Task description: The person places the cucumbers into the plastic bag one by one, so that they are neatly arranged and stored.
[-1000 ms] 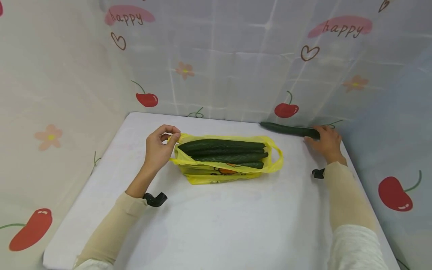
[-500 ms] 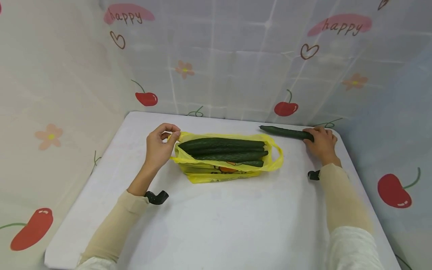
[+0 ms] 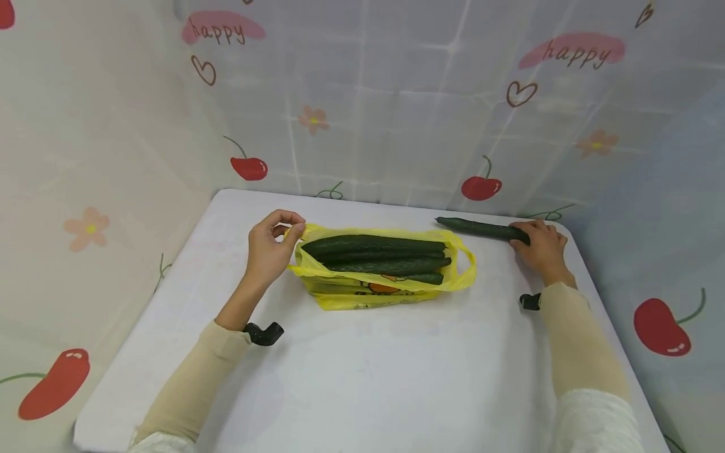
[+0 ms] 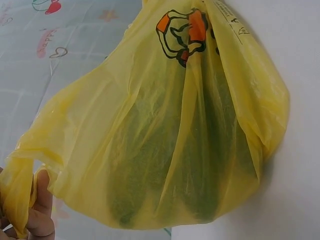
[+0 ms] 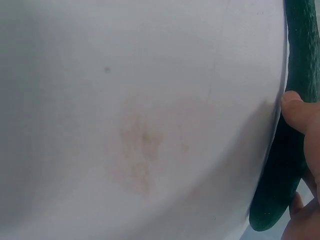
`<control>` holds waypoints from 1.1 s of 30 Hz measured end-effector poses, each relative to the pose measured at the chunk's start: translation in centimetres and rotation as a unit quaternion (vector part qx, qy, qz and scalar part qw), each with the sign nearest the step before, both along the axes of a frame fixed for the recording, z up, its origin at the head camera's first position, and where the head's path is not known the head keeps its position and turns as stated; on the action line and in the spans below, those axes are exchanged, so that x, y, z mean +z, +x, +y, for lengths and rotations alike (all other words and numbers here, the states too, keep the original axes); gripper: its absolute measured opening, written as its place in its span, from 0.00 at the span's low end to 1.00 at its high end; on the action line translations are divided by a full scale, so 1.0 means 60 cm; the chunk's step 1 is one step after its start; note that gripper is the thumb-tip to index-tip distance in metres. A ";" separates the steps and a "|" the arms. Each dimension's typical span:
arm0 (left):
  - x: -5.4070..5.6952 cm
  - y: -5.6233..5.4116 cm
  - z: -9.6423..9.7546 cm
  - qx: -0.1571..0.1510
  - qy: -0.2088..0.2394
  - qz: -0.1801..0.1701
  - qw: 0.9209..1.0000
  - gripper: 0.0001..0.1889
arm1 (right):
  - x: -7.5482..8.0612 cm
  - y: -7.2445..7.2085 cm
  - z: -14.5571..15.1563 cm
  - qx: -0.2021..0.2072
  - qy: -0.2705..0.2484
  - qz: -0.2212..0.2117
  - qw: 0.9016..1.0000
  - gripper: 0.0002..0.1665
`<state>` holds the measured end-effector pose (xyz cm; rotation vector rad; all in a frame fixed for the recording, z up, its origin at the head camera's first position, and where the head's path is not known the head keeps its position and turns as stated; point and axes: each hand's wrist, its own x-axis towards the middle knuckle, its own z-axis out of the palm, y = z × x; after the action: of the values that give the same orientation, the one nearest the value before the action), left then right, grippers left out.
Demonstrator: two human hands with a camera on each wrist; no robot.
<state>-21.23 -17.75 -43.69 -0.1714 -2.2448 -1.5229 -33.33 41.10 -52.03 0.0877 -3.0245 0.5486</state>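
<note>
A yellow plastic bag [image 3: 374, 301] lies on its side mid-table, its mouth spread to show several dark green cucumbers [image 3: 374, 244] lying side by side. My left hand [image 3: 270, 248] pinches the bag's left handle between thumb and fingers; in the left wrist view the handle bunches in the fingers [image 4: 42, 220] and the cucumbers show dimly through the plastic. At the far right, my right hand [image 3: 542, 248] grips the right end of a single cucumber [image 3: 476, 228] near the back edge. The right wrist view shows the thumb [image 5: 295, 107] across this cucumber's side.
The white table [image 3: 362, 377] has rounded corners. Printed curtains [image 3: 385, 113] hang right behind it and along both sides. The bag's other handle [image 3: 469, 267] loops out to the right. A black wrist camera [image 3: 264, 334] juts from the left wrist.
My right hand has shifted slightly left and toward me, drawing the cucumber a little away from the back edge. The left hand keeps its hold on the bag handle.
</note>
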 end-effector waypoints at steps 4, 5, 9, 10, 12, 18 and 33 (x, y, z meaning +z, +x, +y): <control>0.001 0.003 0.000 -0.005 0.003 -0.002 1.000 0.05 | 0.000 0.010 -0.001 -0.001 -0.012 0.004 1.000 0.27; 0.001 0.003 -0.001 -0.007 0.005 -0.002 1.000 0.05 | 0.002 0.013 -0.001 0.000 -0.017 0.008 1.000 0.28; 0.000 0.000 -0.003 -0.008 0.008 0.002 1.000 0.05 | 0.018 0.022 -0.004 0.016 -0.030 0.031 0.999 0.27; 0.000 -0.001 -0.003 -0.009 0.009 0.004 1.000 0.06 | 0.023 0.025 -0.005 0.022 -0.030 0.037 0.999 0.28; -0.001 -0.002 -0.004 -0.008 0.010 0.007 1.000 0.06 | 0.035 0.030 -0.007 0.035 -0.029 0.050 0.998 0.28; 0.000 -0.001 -0.004 -0.004 0.007 0.009 1.000 0.06 | 0.065 0.049 -0.013 0.056 -0.030 0.084 0.994 0.28; -0.006 -0.003 0.000 0.001 0.009 0.008 1.000 0.05 | 0.094 0.102 -0.031 0.112 -0.042 0.167 0.979 0.28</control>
<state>-21.44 -17.72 -44.03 -0.1748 -2.2187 -1.5345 -27.23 39.21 -46.36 0.4710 -2.6755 0.6064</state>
